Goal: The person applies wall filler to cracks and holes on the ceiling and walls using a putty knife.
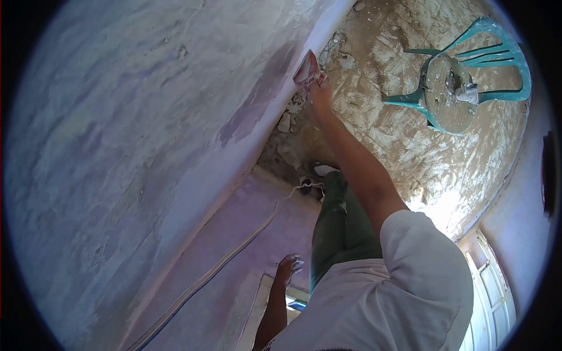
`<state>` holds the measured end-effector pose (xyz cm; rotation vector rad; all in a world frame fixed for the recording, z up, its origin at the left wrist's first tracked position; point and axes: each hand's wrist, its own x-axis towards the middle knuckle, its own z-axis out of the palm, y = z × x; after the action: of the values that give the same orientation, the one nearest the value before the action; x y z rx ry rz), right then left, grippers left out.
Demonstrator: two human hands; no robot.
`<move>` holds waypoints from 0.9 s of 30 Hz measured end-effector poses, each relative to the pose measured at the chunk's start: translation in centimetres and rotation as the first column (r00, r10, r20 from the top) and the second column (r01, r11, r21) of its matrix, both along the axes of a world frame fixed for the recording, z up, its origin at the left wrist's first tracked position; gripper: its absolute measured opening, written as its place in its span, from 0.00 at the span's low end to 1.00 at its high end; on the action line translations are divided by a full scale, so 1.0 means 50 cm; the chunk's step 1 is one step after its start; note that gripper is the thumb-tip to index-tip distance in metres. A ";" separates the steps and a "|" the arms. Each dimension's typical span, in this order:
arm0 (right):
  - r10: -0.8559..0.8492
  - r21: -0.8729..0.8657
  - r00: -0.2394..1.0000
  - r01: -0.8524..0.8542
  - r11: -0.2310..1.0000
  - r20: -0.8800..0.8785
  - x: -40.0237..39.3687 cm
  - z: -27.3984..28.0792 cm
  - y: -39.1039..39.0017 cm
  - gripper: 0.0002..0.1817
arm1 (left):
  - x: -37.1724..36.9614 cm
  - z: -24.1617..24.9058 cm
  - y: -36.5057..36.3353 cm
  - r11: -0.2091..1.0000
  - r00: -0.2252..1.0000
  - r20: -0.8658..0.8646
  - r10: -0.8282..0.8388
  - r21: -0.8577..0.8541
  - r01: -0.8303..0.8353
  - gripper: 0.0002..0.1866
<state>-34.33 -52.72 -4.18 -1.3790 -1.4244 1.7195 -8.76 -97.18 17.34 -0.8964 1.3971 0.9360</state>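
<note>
My right hand (320,90) is stretched far forward and closed around a flat, reddish plaster spreader (305,69). The spreader is at the lower part of the wall (193,76), beside a darker purplish patch (257,99). Its handle is mostly hidden by my fingers. Lower down, my left hand (289,268) hangs near my green trousers (333,234). Its fingers are loosely bent and apart, with white smears on them, and nothing shows in them.
A green plastic chair (515,67) bears a round, dirty seat with a whitish lump (467,93). Broken plaster pieces (285,122) lie along the wall's foot on the smeared floor (374,128). A cable (225,260) runs along the purple wall. A white door (492,286) stands at lower right.
</note>
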 end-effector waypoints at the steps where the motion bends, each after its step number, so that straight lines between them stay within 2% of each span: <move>1: -0.006 0.006 1.000 0.006 1.000 0.006 -0.021 -0.011 0.049 0.13 | 0.000 -0.004 -0.003 1.000 1.000 -0.001 0.007 -0.010 -0.007 0.17; 2: -0.011 0.010 1.000 0.011 1.000 0.012 -0.037 0.002 0.086 0.14 | 0.001 -0.005 -0.003 1.000 1.000 0.008 0.010 -0.010 -0.010 0.17; 5: 0.075 -0.139 0.997 -0.073 0.988 0.008 -0.063 0.114 0.131 0.16 | 0.010 0.009 0.001 1.000 0.999 0.043 0.009 -0.024 -0.008 0.17; 8: 0.030 0.021 0.994 -0.028 0.999 -0.106 -0.075 0.082 0.070 0.18 | 0.011 0.009 0.020 1.000 0.998 0.062 -0.017 -0.014 0.018 0.17; 12: 0.161 0.111 0.980 -0.148 0.983 -0.118 -0.020 0.202 -0.099 0.20 | 0.011 -0.012 0.020 1.000 0.998 0.061 -0.008 -0.005 0.009 0.17; 14: 0.154 0.149 0.983 -0.138 0.979 -0.096 -0.011 0.247 -0.201 0.22 | 0.000 -0.015 0.026 1.000 0.999 0.051 0.000 0.006 -0.001 0.17; 16: 0.167 0.053 0.974 -0.160 0.986 -0.153 -0.002 0.329 -0.276 0.23 | -0.010 -0.008 0.030 1.000 0.999 0.047 0.005 0.029 -0.006 0.16; 18: 0.142 0.147 0.962 -0.109 0.983 -0.232 0.004 0.380 -0.342 0.22 | -0.013 -0.004 0.029 1.000 0.999 0.035 -0.010 0.018 0.009 0.16; 21: 0.214 -0.151 0.925 -0.272 0.950 -0.315 0.035 0.459 -0.375 0.21 | -0.011 -0.005 0.023 1.000 0.999 0.037 -0.016 0.006 0.016 0.15; 24: 0.190 -0.294 0.849 -0.368 0.882 -0.493 0.076 0.459 -0.414 0.19 | 0.002 -0.013 0.001 1.000 0.999 0.044 -0.007 0.008 0.007 0.15; 27: 0.153 -0.576 0.859 -0.450 0.683 -0.489 0.097 0.409 -0.410 0.18 | 0.006 -0.006 -0.013 1.000 0.999 0.042 -0.007 0.017 0.006 0.15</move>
<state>-29.49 -73.21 16.28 -1.0011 -0.8352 2.7564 -8.46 -97.83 17.04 -0.8934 1.3539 0.9181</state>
